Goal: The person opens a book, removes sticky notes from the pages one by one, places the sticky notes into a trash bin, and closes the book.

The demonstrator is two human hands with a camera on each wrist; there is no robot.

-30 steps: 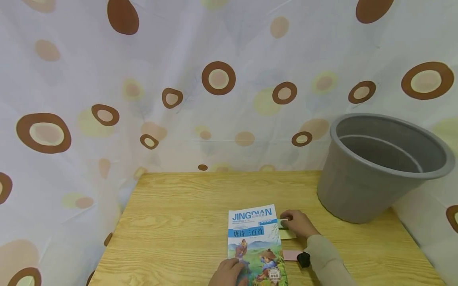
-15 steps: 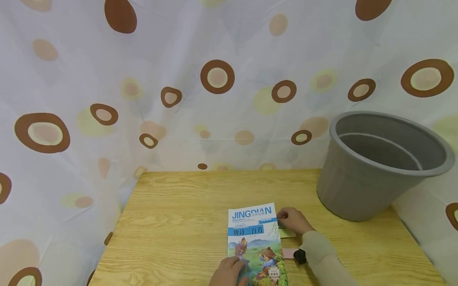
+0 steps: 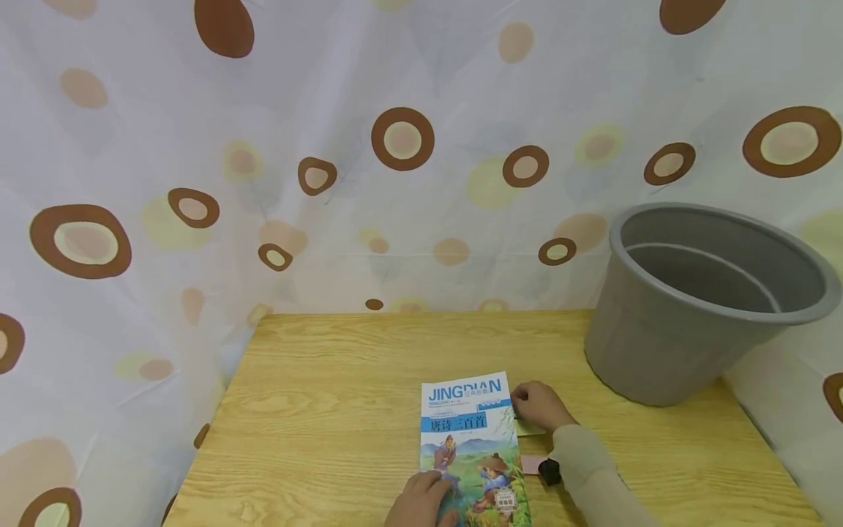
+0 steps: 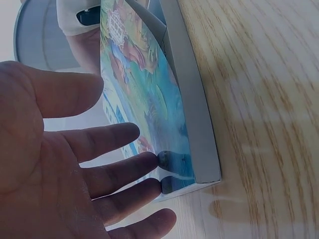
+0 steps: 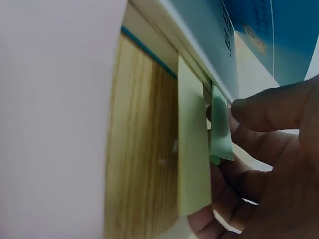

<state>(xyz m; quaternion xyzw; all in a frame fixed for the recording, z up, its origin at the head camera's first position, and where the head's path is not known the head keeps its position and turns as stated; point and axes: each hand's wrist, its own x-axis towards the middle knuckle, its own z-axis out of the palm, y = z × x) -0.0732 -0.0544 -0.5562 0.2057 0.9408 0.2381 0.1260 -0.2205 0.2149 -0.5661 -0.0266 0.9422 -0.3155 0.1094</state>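
A paperback book (image 3: pixel 469 450) with blue lettering and a painted cover lies on the wooden table. My left hand (image 3: pixel 421 501) rests on its lower left part; in the left wrist view the fingers (image 4: pixel 117 169) are nearly straight, tips at the cover. Sticky page tabs stick out of the book's right side: a yellow one (image 3: pixel 529 429), a pink one (image 3: pixel 530 465) and a green one (image 5: pixel 220 124). At the upper right edge my right hand (image 3: pixel 543 407) pinches the green tab close to the pages, thumb on one side, index finger behind. In the head view the hand hides that tab.
A large grey bucket (image 3: pixel 665 351) stands at the table's right rear. Bare wood (image 3: pixel 329 410) stretches left of the book. A patterned curtain (image 3: pixel 408 219) hangs behind the table. A pale blurred surface (image 5: pixel 55 119) fills the left of the right wrist view.
My right hand has shifted slightly left, against the book's edge, and now covers the green tab that showed between its fingers before. My left hand stays on the cover.
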